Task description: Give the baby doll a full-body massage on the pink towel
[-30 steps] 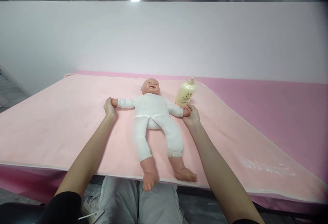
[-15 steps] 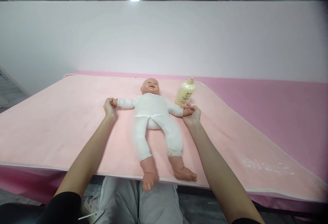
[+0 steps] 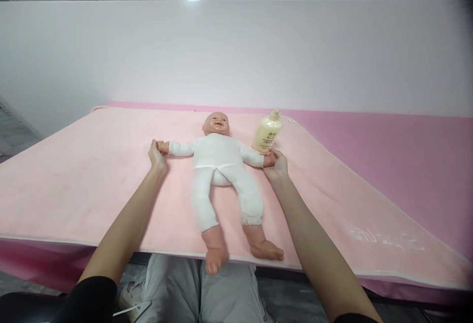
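Observation:
A baby doll (image 3: 220, 153) with a white cloth body lies on its back on a pink towel (image 3: 92, 175), its head away from me and its feet at the near edge. Both its arms are spread out sideways. My left hand (image 3: 157, 156) is closed around the doll's hand on the left. On the other side, my right hand (image 3: 278, 166) grips the doll's other hand, fingers curled under and around it. Just beyond my right hand stands a pale yellow pump bottle (image 3: 266, 133), close to the doll's arm.
Beneath the towel is a darker pink cover (image 3: 417, 165), showing at the right and along the front. A white wall (image 3: 236, 52) rises behind the table. My legs (image 3: 177, 288) are under the near edge, where the doll's feet reach.
Almost nothing differs. My fingers at both doll hands have shifted very slightly; the doll, its spread arms and the bottle keep their places.

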Demonstrator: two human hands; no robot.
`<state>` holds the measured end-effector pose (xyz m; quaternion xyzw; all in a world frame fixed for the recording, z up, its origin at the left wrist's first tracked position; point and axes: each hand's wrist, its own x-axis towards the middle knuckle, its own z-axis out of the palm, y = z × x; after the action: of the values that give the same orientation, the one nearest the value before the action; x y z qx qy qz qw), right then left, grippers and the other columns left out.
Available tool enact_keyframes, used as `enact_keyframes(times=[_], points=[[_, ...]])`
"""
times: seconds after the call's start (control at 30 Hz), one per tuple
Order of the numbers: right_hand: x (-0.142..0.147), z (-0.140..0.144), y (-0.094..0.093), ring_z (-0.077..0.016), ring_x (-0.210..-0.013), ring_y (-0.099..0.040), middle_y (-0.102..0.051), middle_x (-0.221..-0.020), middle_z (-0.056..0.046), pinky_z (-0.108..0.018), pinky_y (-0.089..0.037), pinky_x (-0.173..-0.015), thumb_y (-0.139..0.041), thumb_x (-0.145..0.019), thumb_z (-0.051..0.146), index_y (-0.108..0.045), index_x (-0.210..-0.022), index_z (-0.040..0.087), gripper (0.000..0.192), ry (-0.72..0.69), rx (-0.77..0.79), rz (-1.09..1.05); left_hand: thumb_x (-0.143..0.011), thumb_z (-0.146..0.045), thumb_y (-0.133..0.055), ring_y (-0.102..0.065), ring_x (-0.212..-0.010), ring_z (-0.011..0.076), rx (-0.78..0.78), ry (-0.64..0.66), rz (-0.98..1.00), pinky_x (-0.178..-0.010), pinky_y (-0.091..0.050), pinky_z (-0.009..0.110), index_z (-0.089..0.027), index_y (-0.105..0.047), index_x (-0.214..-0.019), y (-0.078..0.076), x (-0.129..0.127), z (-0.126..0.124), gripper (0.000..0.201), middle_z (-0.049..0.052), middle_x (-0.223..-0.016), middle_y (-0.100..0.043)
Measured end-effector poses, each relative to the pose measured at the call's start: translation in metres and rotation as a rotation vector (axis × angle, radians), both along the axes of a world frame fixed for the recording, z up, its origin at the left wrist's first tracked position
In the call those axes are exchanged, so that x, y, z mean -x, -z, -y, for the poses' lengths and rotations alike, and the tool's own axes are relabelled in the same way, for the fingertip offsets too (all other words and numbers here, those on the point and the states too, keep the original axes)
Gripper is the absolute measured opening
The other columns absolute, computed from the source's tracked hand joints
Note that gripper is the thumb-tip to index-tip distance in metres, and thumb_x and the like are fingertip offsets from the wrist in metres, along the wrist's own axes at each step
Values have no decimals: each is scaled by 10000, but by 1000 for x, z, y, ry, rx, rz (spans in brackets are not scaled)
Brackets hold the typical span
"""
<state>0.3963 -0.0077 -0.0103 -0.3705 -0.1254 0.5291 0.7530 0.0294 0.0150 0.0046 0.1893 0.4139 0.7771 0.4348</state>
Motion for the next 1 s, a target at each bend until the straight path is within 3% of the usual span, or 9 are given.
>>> enact_keyframes(times=[0.4,0.67,1.0], points=[[-5,-3,5,-92,-500,-502,-477,-560,27,-217,-500,-541,-444,-788,182,-461,-720,172,71,-38,-59,41,-775,-368,-546,-596,-696,121,-2,8,-10,-684,-481,240,-176,-502,-667,2,3,-2,224,6,-701,-562],[-1,-2,2,-100,-562,-547,-555,-616,15,-234,-532,-578,-434,-829,149,-515,-783,155,94,-28,28,86,-781,-383,-540,-597,-693,131,53,-5,-168,-658,-477,255,-150,-587,-726,7,3,-5,244,26,-726,-591],[3,6,-7,-88,-489,-493,-469,-534,23,-207,-491,-518,-382,-782,123,-445,-697,173,117,-7,-5,-17,-738,-335,-556,-581,-708,130,35,-24,-234,-646,-461,257,-147,-591,-761,7,2,-2,192,20,-758,-579]])
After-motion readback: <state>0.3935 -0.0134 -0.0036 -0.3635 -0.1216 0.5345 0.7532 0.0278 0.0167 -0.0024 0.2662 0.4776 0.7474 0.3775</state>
